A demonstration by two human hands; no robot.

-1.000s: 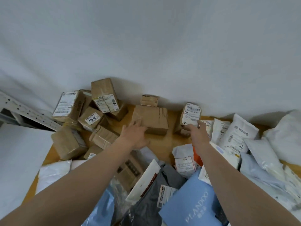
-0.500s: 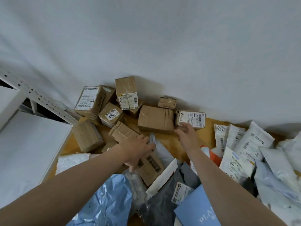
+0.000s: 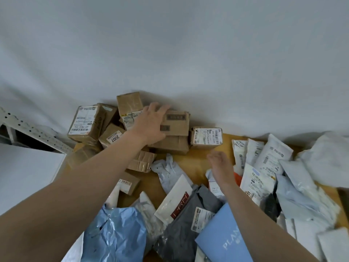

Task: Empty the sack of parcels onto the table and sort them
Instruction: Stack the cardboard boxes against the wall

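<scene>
On the far left of the table (image 3: 196,163), cardboard boxes (image 3: 85,123) are heaped against the wall, the left hand (image 3: 149,125) gripping a flat brown box (image 3: 177,121) atop the heap, the right hand (image 3: 221,163) hovering loosely curled and empty over bare wood, and soft mailers (image 3: 272,157) piled beside it on the right.

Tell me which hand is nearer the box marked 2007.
Left. The left hand holds a flat box just right of the 2007 box; the right hand is further right, over the table.
</scene>
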